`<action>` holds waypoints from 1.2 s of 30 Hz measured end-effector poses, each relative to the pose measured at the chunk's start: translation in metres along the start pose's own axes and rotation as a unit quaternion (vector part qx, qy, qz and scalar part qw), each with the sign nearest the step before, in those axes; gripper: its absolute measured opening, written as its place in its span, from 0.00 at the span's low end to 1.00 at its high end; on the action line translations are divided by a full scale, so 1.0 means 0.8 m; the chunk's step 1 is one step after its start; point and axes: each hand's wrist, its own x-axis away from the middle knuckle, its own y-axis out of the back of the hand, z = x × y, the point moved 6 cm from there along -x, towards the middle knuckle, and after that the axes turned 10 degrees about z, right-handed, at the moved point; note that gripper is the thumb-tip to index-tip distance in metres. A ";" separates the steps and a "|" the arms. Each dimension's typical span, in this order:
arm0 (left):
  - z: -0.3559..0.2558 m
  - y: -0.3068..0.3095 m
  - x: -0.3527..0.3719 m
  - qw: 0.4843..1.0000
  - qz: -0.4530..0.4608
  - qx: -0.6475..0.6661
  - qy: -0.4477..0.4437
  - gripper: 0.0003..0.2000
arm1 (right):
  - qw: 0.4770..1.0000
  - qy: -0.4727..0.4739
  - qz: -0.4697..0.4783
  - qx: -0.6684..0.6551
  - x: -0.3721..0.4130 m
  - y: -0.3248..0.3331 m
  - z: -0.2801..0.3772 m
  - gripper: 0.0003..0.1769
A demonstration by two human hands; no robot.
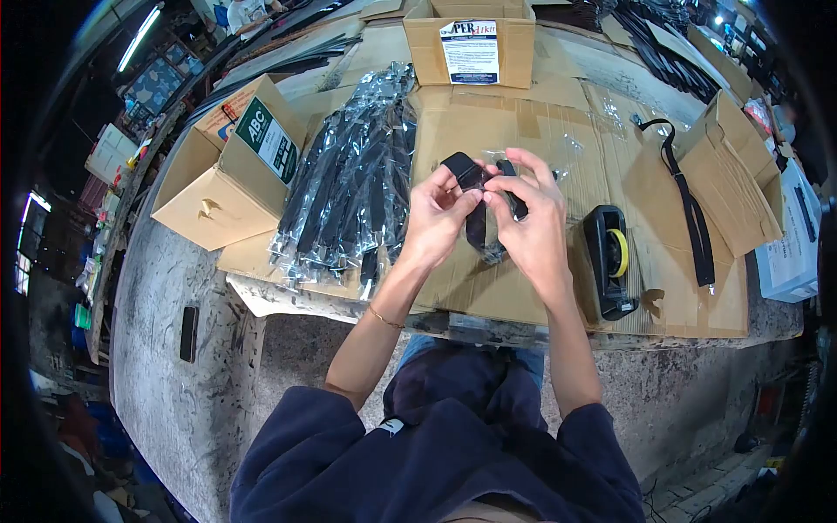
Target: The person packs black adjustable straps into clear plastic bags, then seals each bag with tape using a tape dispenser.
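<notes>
Both of my hands meet above the cardboard sheet (488,113), pinching a black strap (475,231) that is folded into loops. My left hand (433,218) grips the strap near its wide upper loop, thumb and fingers pressed together. My right hand (532,213) holds it from the other side, with thumb and index finger meeting my left thumb. Clear plastic shows around the strap's lower part. Left of my hands lies a pile of black straps in clear plastic bags (353,166). Another black strap (689,205) lies bare at the right.
A tape dispenser (609,261) stands right of my hands. Open cardboard boxes stand at the left (231,174), the back (471,48) and the right (728,179). A dark phone-like object (188,334) lies at the lower left. Another person (248,16) is at the back left.
</notes>
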 end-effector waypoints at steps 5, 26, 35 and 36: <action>0.005 0.003 -0.002 1.000 0.007 0.003 0.003 0.16 | 0.995 0.071 0.016 0.068 -0.006 0.004 0.013 0.06; 0.003 0.005 -0.002 1.000 -0.014 0.014 -0.019 0.15 | 0.997 0.018 0.010 -0.068 0.003 -0.019 -0.015 0.07; 0.012 0.012 -0.001 1.000 -0.014 -0.012 -0.004 0.13 | 0.999 0.040 0.002 -0.002 0.000 -0.015 -0.008 0.07; 0.011 0.011 -0.002 1.000 -0.016 -0.004 -0.007 0.12 | 0.999 0.040 0.001 -0.001 0.000 -0.014 -0.003 0.07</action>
